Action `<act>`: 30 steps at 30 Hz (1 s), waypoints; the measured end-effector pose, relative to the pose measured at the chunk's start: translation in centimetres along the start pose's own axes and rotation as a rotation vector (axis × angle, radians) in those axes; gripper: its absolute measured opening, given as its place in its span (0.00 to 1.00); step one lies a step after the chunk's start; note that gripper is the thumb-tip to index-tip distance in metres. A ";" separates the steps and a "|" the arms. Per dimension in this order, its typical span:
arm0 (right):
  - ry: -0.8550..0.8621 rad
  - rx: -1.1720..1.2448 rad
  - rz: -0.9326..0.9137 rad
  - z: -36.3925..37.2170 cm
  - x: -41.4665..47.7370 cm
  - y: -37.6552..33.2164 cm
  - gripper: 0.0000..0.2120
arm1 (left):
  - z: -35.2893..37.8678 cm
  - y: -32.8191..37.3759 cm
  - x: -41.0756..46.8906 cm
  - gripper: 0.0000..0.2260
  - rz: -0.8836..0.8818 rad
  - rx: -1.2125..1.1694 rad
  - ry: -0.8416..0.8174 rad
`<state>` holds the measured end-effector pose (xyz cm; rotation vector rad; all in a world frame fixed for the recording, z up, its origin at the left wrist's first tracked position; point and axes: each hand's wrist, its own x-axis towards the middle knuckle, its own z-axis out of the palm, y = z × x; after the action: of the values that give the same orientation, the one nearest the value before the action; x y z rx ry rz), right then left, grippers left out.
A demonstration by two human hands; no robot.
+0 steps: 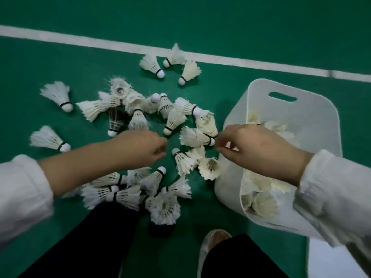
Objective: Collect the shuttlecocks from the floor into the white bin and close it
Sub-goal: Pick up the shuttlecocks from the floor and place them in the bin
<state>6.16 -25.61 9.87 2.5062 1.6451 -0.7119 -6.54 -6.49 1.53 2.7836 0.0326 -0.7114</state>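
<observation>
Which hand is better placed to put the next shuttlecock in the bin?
Right hand: its fingertips already touch a shuttlecock beside the white bin. The left hand is farther away.

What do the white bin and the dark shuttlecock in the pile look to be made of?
The white bin looks like matte, slightly translucent plastic: smooth thin wall, rounded corners, a moulded handle slot. The dark shuttlecock seems feathered like the others, with dark vanes, white stitching rows and a pale rounded base, possibly cork; too blurred to be sure.
</observation>
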 end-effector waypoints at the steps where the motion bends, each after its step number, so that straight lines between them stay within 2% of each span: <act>1: -0.019 -0.008 -0.025 0.6 1.3 -1.0 0.10 | 0.4 -1.0 -0.6 0.11 -0.036 -0.020 0.002; 8: -0.281 0.000 -0.130 8.1 9.1 -7.0 0.14 | 4.6 -7.2 -4.7 0.09 -0.241 -0.184 0.035; 12: -0.376 0.027 -0.115 11.3 11.0 -10.0 0.22 | 6.7 -7.7 -5.1 0.12 -0.276 -0.242 0.034; 16: -0.299 0.090 -0.059 13.6 10.9 -11.1 0.22 | 9.1 -6.4 -5.0 0.17 -0.222 -0.320 0.094; 20: -0.235 0.155 -0.030 14.5 10.7 -10.8 0.20 | 10.4 -5.3 -4.3 0.22 -0.185 -0.275 0.080; 23: -0.182 0.220 -0.020 14.2 10.7 -10.7 0.14 | 10.8 -5.1 -3.8 0.17 -0.194 -0.257 0.100; 26: -0.084 0.264 0.042 13.3 11.3 -10.0 0.07 | 10.5 -5.3 -3.4 0.10 -0.237 -0.253 0.232; 30: 0.005 0.441 0.182 11.8 12.8 -8.3 0.06 | 9.7 -7.2 -3.2 0.08 -0.298 -0.341 0.328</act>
<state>-1.07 -14.63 -4.19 2.8981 1.3535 -1.1526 -14.52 -2.01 -6.96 2.5525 0.5845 -0.2665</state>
